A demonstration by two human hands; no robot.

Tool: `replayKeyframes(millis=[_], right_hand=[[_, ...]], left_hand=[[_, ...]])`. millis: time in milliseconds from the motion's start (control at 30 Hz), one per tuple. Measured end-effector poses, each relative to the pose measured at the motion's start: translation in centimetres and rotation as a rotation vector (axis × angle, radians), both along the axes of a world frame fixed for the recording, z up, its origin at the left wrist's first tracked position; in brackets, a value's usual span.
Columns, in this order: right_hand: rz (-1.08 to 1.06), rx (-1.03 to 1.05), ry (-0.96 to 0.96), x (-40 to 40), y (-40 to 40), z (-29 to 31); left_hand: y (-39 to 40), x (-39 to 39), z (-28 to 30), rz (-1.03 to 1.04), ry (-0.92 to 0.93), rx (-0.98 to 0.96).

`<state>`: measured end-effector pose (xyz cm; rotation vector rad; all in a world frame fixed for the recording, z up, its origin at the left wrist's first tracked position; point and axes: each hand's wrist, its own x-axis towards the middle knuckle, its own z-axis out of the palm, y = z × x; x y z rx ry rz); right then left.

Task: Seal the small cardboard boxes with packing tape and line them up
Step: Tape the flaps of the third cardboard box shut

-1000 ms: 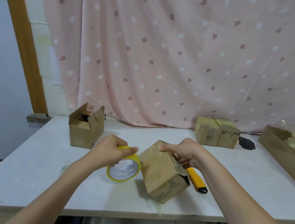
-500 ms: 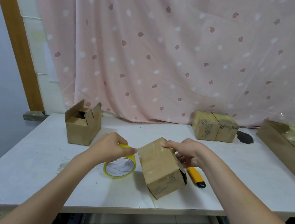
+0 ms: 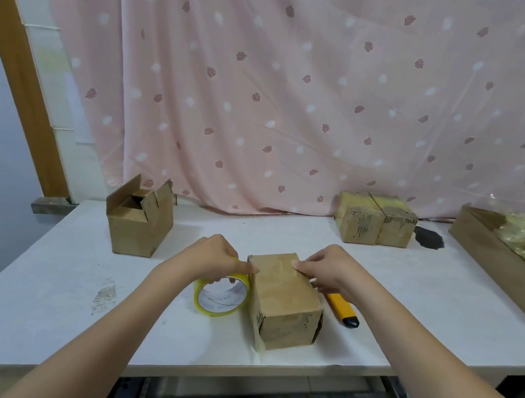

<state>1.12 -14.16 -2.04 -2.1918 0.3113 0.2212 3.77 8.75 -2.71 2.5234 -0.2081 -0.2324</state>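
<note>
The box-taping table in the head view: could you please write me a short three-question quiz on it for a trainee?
1. True or false: the open-flapped cardboard box stands touching the two sealed boxes.
2. Which hand grips the yellow tape roll? A) left hand B) right hand
3. What lies on the white table just right of the box being taped?

Key
1. False: it stands apart at the far left; the pair sits at the far right by the curtain.
2. A; the right hand's fingers rest on the box top.
3. A yellow utility knife.
</note>
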Motion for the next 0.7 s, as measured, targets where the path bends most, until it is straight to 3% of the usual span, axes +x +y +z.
replayKeyframes(millis=[133,200,333,467,700], right_hand=[[-0.009,-0.492,-0.437,-3.5,3.0,-0.2],[0.052,-0.565,-0.609,-5.7,4.2,-0.3],[0.169,-0.414,-0.495,-9.0,4.6,-1.0],[0.075,-0.261,-0.515,-10.5,3.1,-1.7],[0.176,-0.175,-0.273,-11.4,3.2,-3.4]], left_hand=[[-0.1,0.1,0.0,0.014,0.035,0.01],[-0.2,0.1,-0.2,0.02,0.033,0.002],[-0.3,-0.1,-0.2,0.038,0.008,0.001],[-0.5,-0.4,-0.2,0.067,-0.005,0.012],[-1.1,-1.0,-0.5,0.121,-0.022,-0.006]])
